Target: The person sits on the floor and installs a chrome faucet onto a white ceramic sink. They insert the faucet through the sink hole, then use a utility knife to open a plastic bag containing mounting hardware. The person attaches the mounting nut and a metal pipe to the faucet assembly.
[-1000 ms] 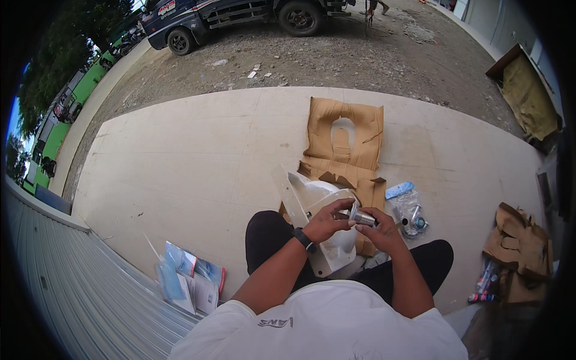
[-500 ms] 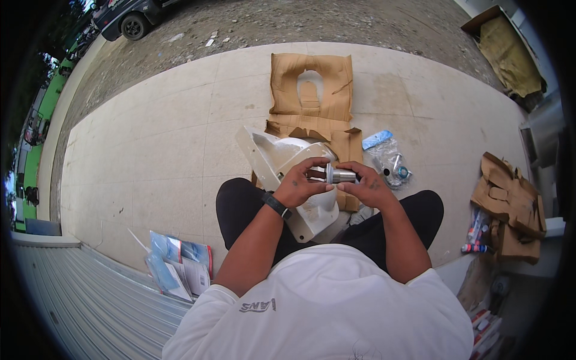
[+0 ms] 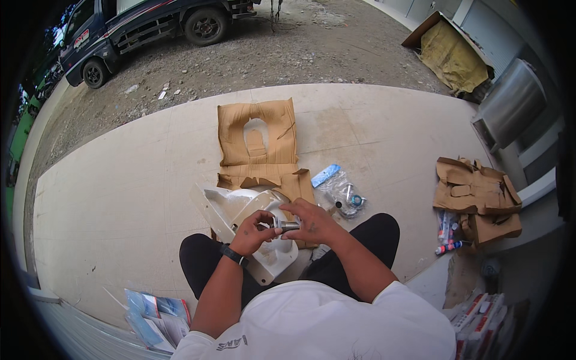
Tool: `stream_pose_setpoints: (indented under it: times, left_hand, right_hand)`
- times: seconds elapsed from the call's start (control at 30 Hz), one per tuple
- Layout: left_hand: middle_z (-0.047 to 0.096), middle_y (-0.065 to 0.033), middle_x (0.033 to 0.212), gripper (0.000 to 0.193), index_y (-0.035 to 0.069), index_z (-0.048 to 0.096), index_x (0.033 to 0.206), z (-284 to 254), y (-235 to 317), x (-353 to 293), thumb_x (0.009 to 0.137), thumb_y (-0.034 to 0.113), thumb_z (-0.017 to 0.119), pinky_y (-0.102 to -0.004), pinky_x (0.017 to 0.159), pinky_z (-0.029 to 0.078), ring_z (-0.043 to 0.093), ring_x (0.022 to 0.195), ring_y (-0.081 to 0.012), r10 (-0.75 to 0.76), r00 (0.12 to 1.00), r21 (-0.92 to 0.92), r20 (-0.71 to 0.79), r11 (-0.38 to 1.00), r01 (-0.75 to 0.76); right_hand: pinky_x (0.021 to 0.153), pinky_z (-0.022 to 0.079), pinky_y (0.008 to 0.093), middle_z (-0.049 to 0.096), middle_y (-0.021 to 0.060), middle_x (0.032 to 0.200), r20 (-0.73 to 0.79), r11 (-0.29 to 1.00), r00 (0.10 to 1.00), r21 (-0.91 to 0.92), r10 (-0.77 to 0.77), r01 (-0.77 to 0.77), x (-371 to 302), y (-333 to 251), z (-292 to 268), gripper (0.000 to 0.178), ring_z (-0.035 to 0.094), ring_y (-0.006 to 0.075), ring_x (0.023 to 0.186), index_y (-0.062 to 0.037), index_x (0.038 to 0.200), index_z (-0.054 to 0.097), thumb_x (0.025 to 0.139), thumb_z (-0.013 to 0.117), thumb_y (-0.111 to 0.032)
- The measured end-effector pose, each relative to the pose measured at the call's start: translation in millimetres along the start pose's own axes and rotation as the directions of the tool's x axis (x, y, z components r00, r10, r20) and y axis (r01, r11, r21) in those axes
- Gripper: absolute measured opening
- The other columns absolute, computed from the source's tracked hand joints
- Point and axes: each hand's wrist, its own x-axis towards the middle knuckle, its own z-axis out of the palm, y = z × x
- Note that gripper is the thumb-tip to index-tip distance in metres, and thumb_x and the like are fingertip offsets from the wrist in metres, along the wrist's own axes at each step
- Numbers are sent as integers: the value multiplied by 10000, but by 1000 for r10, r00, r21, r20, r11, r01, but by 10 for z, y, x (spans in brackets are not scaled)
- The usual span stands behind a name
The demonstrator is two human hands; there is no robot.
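Note:
A short chrome drain fitting [image 3: 291, 226] with a pale ring at one end lies sideways between my hands. My left hand [image 3: 252, 232] is closed around the ringed end. On the other end my right hand [image 3: 313, 223] grips the metal body with its thumb below, its index finger reaching over toward the ring. Below both hands, between my legs, rests a white ceramic washbasin [image 3: 277, 259], tilted, with its flat rim and a hole showing. My fingers and palms hide part of the fitting.
Flattened cardboard [image 3: 270, 147] lies beyond the basin. To its right are a clear plastic bag with metal fittings [image 3: 354, 201] and a blue packet [image 3: 326, 174]. More torn cardboard [image 3: 474, 195] lies far right. Plastic packets [image 3: 157, 312] sit at lower left; a truck [image 3: 150, 33] stands beyond.
My view has swung up and to the right, showing more of the truck. My right hand's index finger has risen and moved over toward the fitting's ringed end. Both hands keep hold.

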Motion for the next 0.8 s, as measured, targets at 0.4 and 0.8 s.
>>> stream_pose_setpoints:
  times: [0.4, 0.8]
  left_hand:
    - [668, -61, 950, 399, -2, 606, 1180, -2, -79, 41, 877, 156, 812, -273, 657, 578, 659, 741, -132, -145, 989, 39, 29, 989, 144]
    - [628, -71, 1002, 337, 57, 547, 1103, -37, -329, 116, 854, 69, 775, -322, 711, 590, 667, 815, -158, -88, 995, -10, 50, 996, 89]
  right_hand:
    - [908, 534, 452, 684, 104, 1160, -1, 987, 989, -62, -151, 150, -5, 65, 299, 564, 665, 333, 1072, -138, 1255, 663, 790, 808, -421]
    - [904, 540, 446, 663, 99, 1188, 95, 974, 988, -183, -120, 135, -10, -19, 259, 595, 672, 334, 1075, -162, 1323, 642, 827, 799, -453]
